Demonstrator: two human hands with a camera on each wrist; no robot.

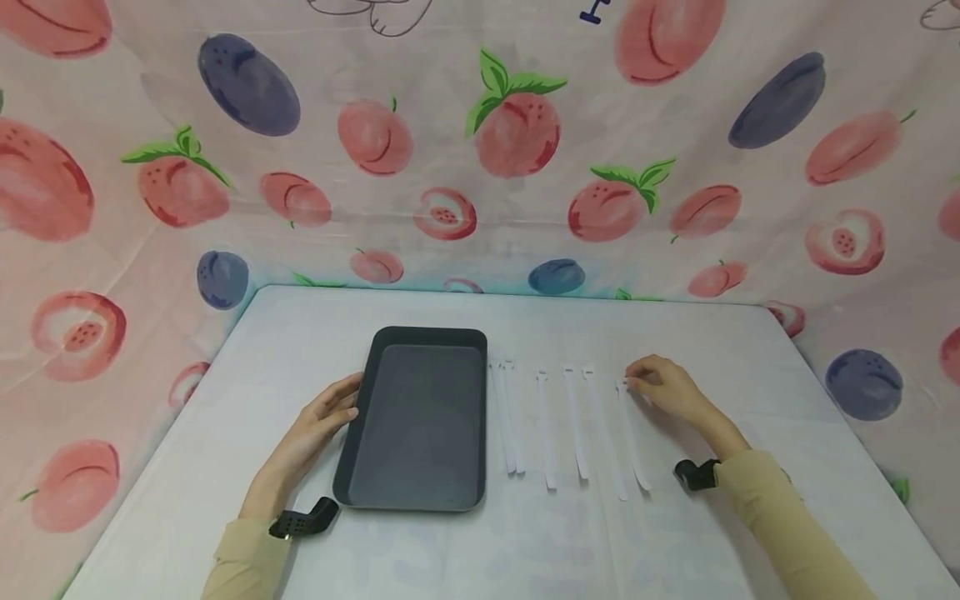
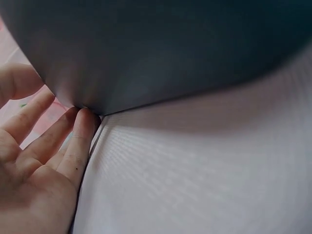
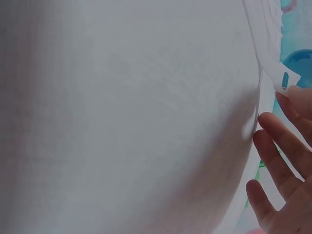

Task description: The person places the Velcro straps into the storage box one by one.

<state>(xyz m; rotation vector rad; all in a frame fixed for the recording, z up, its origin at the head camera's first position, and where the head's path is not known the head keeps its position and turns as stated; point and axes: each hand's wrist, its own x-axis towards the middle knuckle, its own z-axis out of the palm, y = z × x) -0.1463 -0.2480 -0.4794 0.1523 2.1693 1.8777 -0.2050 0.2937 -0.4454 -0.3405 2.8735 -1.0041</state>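
Observation:
A dark grey rectangular baking tray (image 1: 420, 425) lies on the white table, its long sides running front to back. My left hand (image 1: 318, 421) is at the tray's left side; in the left wrist view its fairly straight fingers (image 2: 80, 141) touch the tray's outer wall (image 2: 161, 58) near the bottom edge. My right hand (image 1: 671, 392) pinches the slotted far end of a white strap (image 1: 632, 437) between thumb and forefinger. The right wrist view shows that strap's slotted head (image 3: 286, 78) at the fingertips, with the other fingers spread loosely.
Several more white straps (image 1: 551, 433) lie side by side between the tray and my right hand, slotted ends away from me. The white table (image 1: 555, 550) meets a fruit-printed cloth (image 1: 450, 108) behind it. Black wrist cameras (image 1: 306, 518) sit on both wrists.

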